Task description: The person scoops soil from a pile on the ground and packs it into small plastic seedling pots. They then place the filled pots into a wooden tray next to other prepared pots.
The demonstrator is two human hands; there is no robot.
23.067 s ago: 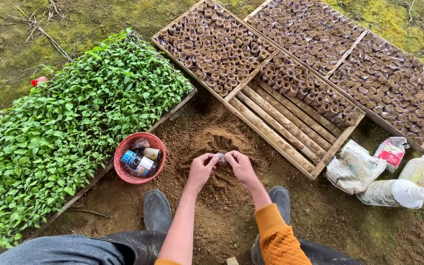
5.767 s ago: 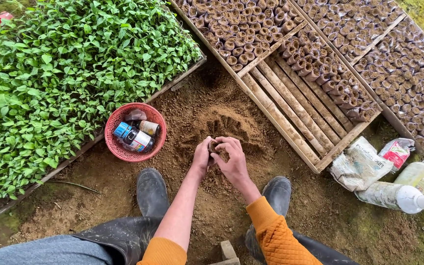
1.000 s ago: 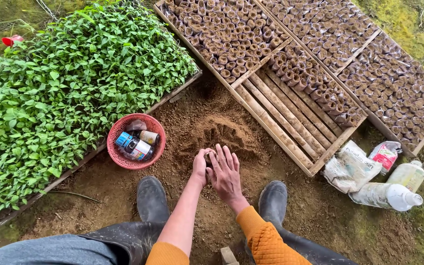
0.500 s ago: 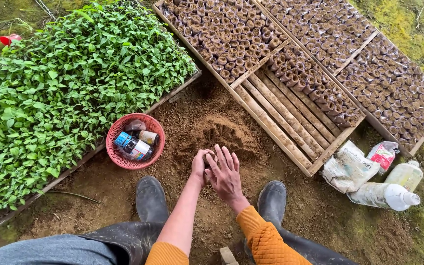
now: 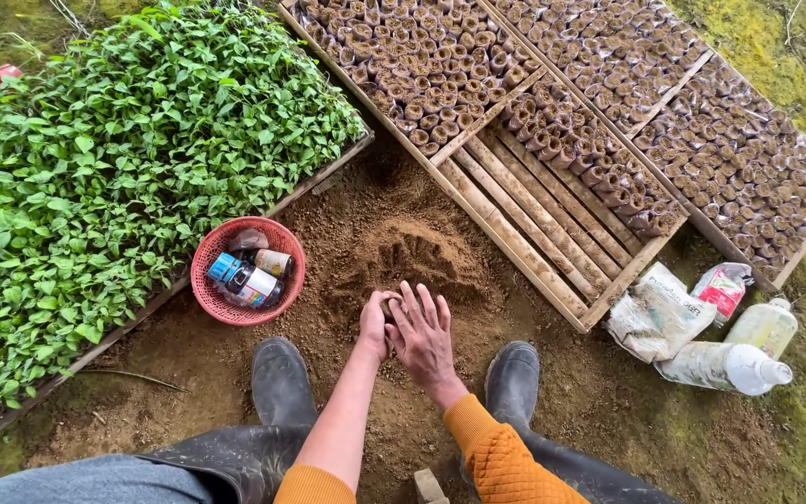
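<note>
My left hand (image 5: 374, 326) is closed around a small soil-filled seedling pot (image 5: 390, 305), only its top showing between the hands. The flat palm of my right hand (image 5: 421, 334) lies against that pot with the fingers spread. Both hands sit at the near foot of a loose soil pile (image 5: 412, 257) marked by finger grooves. Orange knitted sleeves cover my forearms. My two black rubber boots (image 5: 282, 383) stand on the dirt either side of the arms.
A bed of green seedlings (image 5: 114, 177) fills the left. A red basket (image 5: 221, 308) with small bottles sits beside it. Slatted wooden trays (image 5: 534, 210) packed with filled pots lie ahead and right. Plastic bags (image 5: 655, 313) and two white bottles (image 5: 729, 364) lie at right.
The view has drifted slightly, so everything sits a little lower and to the left. My hands stay together on the pot, the right palm still laid over it.
</note>
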